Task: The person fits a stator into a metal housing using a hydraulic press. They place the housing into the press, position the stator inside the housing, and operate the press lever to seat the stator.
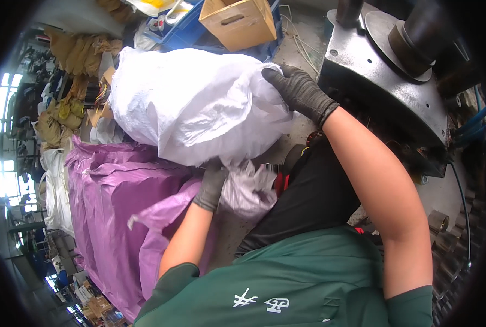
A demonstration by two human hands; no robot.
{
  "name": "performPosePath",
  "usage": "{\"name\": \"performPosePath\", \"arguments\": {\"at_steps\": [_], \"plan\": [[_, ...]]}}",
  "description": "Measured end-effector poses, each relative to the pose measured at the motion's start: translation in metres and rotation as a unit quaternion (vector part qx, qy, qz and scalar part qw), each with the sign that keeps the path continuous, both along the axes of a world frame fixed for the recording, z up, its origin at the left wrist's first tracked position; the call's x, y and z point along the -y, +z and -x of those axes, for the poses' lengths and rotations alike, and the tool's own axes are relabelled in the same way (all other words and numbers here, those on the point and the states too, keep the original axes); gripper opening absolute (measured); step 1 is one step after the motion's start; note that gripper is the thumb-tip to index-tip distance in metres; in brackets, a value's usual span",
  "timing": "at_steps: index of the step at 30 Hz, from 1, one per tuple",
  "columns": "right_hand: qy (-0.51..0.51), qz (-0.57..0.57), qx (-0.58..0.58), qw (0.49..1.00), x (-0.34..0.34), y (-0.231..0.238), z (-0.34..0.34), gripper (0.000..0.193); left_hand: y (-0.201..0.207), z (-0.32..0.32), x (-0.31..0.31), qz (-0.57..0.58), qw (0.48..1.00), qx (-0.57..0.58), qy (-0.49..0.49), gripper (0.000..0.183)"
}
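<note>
A large, bulging white woven sack (199, 109) lies across the space in front of me. My right hand (304, 94), in a dark grey glove, is closed on the sack's upper right edge, with the thumb over the fabric. At the sack's lower edge, my gloved left hand (212, 185) is closed on the gathered material; its fingertips are hidden by the folds. Just right of that hand hangs a crumpled, greyish-white bag part (248, 191); I cannot tell whether it belongs to the same sack. What the sack holds is not visible.
A big purple woven sack (117, 207) stands at the left, beside my left forearm. Heavy metal machinery (384, 71) is close on the right. Behind the white sack are a blue crate (185, 27) and a cardboard box (240, 24). Metal cylinders (450, 240) lie at lower right.
</note>
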State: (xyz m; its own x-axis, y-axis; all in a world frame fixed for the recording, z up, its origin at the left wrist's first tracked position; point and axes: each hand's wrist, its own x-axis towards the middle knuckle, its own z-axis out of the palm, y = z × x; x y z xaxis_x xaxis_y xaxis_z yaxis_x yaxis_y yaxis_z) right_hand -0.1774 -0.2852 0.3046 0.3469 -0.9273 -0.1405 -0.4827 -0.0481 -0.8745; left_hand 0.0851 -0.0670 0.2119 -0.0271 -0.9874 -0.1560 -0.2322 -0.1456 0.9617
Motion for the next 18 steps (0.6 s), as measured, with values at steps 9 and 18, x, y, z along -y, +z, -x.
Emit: {"name": "performPosePath", "arguments": {"at_steps": [9,18], "plan": [[-0.009,-0.104,0.264,0.959,-0.037,0.041,-0.007,0.066,0.082,-0.082,0.219,0.067,0.945,-0.273,0.167,0.048],[-0.039,-0.049,0.41,0.91,-0.033,0.043,0.0,0.068,0.049,-0.005,0.205,0.293,0.692,0.591,-0.293,0.049]]}}
